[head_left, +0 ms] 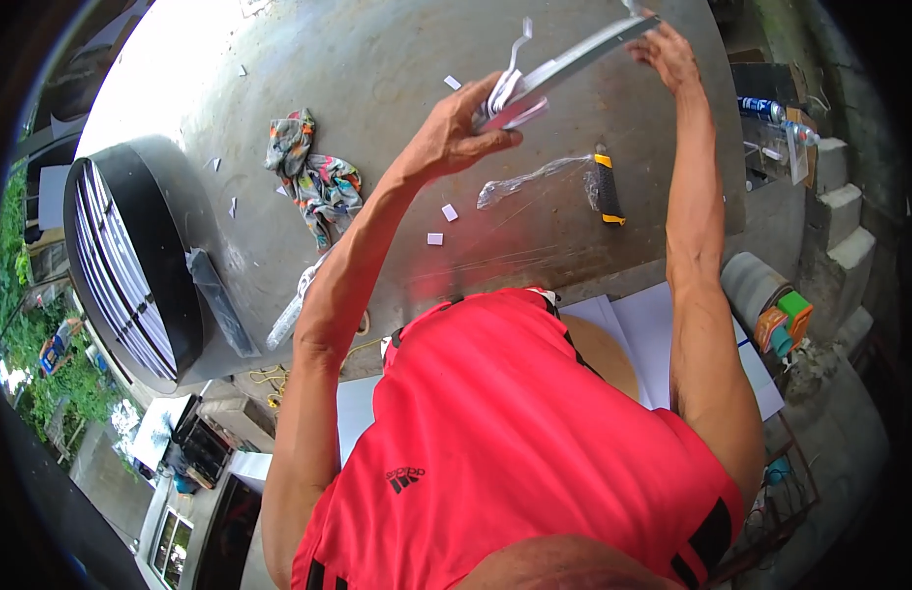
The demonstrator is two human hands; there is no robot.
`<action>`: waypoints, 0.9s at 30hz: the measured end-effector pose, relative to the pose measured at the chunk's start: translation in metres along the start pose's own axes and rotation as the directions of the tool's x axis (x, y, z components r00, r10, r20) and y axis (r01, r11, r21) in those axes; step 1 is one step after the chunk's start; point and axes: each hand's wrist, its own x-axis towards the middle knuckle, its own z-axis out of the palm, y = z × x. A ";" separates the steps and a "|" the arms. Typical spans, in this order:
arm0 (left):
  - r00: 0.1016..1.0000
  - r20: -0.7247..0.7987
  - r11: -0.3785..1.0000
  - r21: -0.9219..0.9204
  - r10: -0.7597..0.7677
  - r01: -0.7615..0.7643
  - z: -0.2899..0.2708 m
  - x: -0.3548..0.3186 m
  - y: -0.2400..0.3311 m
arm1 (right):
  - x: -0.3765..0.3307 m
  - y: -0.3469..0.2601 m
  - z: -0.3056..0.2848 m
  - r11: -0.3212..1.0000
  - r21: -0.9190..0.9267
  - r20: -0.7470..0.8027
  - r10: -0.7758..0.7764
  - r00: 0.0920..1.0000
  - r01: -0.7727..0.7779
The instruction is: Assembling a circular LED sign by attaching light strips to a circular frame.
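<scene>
Two bare hands are raised over a broad grey table (397, 69), with one long, narrow, straight strip (586, 59) spanning between them. Its long axis slants from the left hand (456, 138) away and rightward to the right hand (670, 59). The left fingers are wrapped round its near end, along with thin white ribbon (521, 47) that curls loose; the right fingers bend at the far end, too blurred to tell whether they grip it.

On the left, a black, curved-walled housing (176, 256) contains parallel white slats (117, 256) crossed by dark bands. Beyond the table's right edge lies a blue can (759, 106); whether any container holds it is unclear.

A crumpled, patterned cloth (333, 187), crinkled clear plastic (535, 175), a black-and-yellow cutter (607, 187) pointing away from the person, and small, flat white scraps (435, 239) lie on the tabletop.
</scene>
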 end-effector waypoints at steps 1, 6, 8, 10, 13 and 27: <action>0.997 -0.059 0.990 0.138 0.039 -0.031 -0.001 0.006 -0.009 | -0.016 -0.003 -0.001 0.961 -0.272 -0.078 0.022 0.997 -0.043; 0.931 -0.341 0.809 0.580 0.133 0.097 0.017 0.032 -0.059 | -0.109 0.011 0.037 0.958 -0.282 -0.175 -0.004 0.985 -0.047; 0.919 -0.363 0.759 0.639 0.152 0.127 0.028 0.037 -0.076 | -0.151 0.035 0.078 0.985 0.041 0.069 0.162 0.984 -0.165; 0.922 -0.360 0.724 0.672 0.141 0.152 0.038 0.038 -0.090 | -0.184 0.061 0.129 0.973 0.097 0.165 0.193 0.967 -0.211; 0.933 -0.342 0.836 0.540 0.110 0.100 0.038 0.029 -0.105 | -0.201 0.086 0.178 0.941 0.179 0.183 0.254 0.950 -0.287; 0.911 -0.150 0.908 -0.244 -0.384 0.342 -0.038 -0.015 -0.104 | -0.199 0.081 0.215 0.748 0.617 0.164 0.185 0.969 -0.247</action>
